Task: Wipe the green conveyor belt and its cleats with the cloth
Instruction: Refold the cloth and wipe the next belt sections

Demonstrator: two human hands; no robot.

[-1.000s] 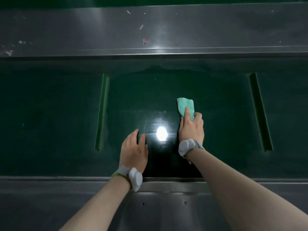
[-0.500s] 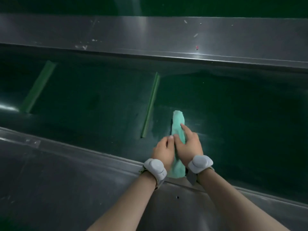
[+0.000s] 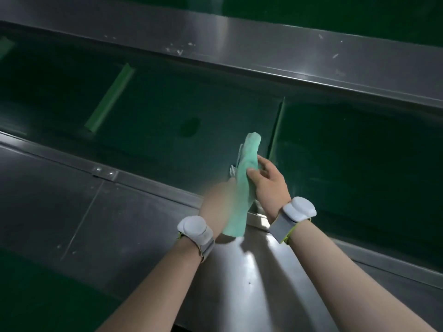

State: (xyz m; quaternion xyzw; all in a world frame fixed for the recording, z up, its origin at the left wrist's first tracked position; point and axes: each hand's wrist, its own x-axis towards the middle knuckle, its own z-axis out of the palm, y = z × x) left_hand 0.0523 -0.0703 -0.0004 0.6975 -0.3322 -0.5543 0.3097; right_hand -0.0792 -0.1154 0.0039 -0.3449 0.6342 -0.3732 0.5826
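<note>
The dark green conveyor belt (image 3: 167, 121) runs across the view between two steel side rails. One bright green cleat (image 3: 109, 100) crosses it at the left, another cleat (image 3: 276, 125) stands just right of the cloth. A light green cloth (image 3: 243, 188), rolled long, is lifted above the belt's near edge. My right hand (image 3: 268, 185) pinches it with thumb and fingers. My left hand (image 3: 219, 207) is blurred and lies against the cloth's left side; its grip is unclear.
The near steel rail (image 3: 96, 212) and a shiny steel plate (image 3: 251, 271) lie under my forearms. The far steel rail (image 3: 239, 41), flecked with white specks, borders the belt's far side. White wrist bands sit on both wrists.
The cloth has left the belt surface and now stands raised between both hands. My view has swung left, so the cleat sits right of the cloth and another cleat shows.
</note>
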